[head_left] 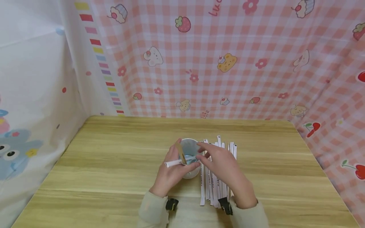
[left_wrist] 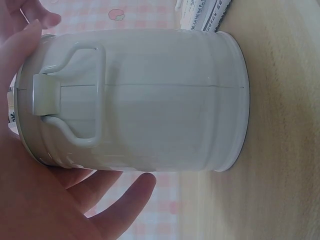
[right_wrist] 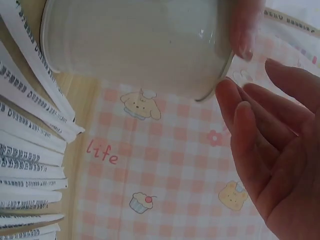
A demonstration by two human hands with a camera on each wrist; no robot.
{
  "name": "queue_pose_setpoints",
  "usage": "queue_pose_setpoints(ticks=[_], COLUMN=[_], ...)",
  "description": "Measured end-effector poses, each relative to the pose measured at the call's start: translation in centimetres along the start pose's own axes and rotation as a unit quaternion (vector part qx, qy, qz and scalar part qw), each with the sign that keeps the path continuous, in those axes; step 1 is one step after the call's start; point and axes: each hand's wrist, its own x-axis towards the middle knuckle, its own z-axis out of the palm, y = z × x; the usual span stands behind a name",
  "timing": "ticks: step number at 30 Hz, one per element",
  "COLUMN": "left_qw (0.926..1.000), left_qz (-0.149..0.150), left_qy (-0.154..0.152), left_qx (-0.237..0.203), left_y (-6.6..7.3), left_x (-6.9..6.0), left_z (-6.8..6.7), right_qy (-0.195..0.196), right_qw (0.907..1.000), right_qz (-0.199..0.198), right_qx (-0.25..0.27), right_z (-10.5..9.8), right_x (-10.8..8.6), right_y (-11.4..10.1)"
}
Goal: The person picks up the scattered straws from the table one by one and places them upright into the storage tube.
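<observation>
A white bucket with a wire handle, seen sideways in the left wrist view, stands between the hands on the table. My left hand grips it near the rim, thumb on the near side and fingers round the other. A printed white paper strip lies across the bucket's mouth over the left hand, beside a short tan strip. Over the right side of the rim hovers my right hand. Its fingers are bent loosely, thumb apart, with nothing visible between them in the right wrist view.
Several long, thin, printed white paper packets lie side by side on the wooden table, right of the bucket and partly under the right arm. A pink checked cloth hangs behind the table and along its right side.
</observation>
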Motion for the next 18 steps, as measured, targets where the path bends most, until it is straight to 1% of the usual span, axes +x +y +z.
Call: queue_pose_setpoints(ticks=[4,8,14,18], left_qw=[0.9998,0.9994,0.9996,0.9997], left_qz=[-0.017,-0.032,-0.028,-0.025], left_qy=[0.004,0.003,0.005,0.007], left_qx=[0.008,0.014,0.006,0.001], left_y=[0.0,0.1,0.2,0.1], left_x=[-0.1,-0.1,-0.1,-0.1], left_z=[0.1,0.1,0.1,0.1], right_qy=[0.017,0.020,0.007,-0.015], right_qw=[0.9996,0.9983,0.9940,0.9895], right_qz=[0.020,0.053,0.107,0.140], right_qx=[0.007,0.014,0.021,0.032], right_z=[-0.6,-1.3,-2.1,-2.0], right_x=[0.0,-0.1,-0.4,-0.7], right_y=[0.9,2.1,4.4,6.0])
